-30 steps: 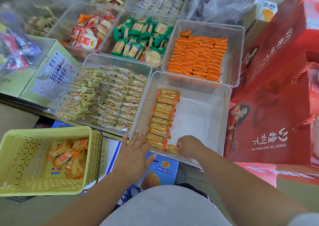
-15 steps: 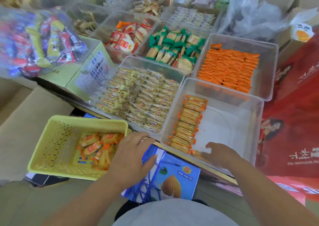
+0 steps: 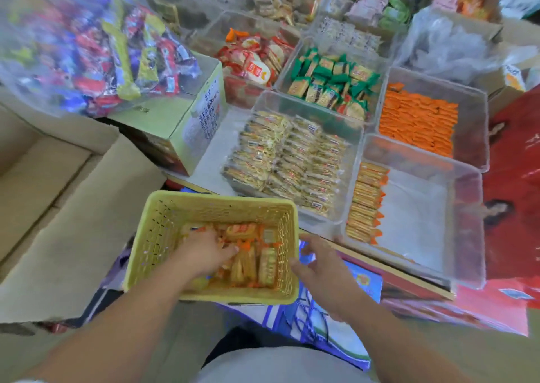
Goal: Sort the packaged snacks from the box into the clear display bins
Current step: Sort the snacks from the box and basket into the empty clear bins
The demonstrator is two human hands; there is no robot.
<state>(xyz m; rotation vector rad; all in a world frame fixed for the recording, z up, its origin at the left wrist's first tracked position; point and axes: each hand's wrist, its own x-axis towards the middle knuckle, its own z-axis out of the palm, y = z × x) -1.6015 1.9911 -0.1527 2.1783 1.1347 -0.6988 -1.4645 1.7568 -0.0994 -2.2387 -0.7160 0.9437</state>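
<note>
Two hands at work: left hand is down inside the yellow basket; right hand is just outside its right wall.
Left hand state: fingers are bent down among the orange packets. The tips are buried, so I cannot tell whether they have closed on any.
Right hand state: fingers are loosely spread and hold nothing. The thumb is close to the basket wall; contact is unclear.
Snacks: a loose pile lies under and just ahead of the left hand's fingers.
Target bin: a clear bin sits ahead and to the right of the right hand. One neat row of matching packets runs along its left side, with bare floor beyond.
Risk, grab: a big handful of slick wrappers would likely shed packets on the way across, onto the blue bag beneath the right hand.
Risk, basket: it looks light, so a pull by the left hand could tip or slide it unless the right hand steadies it.
Risk, row: packets dropped in carelessly could knock the standing row askew.
</note>
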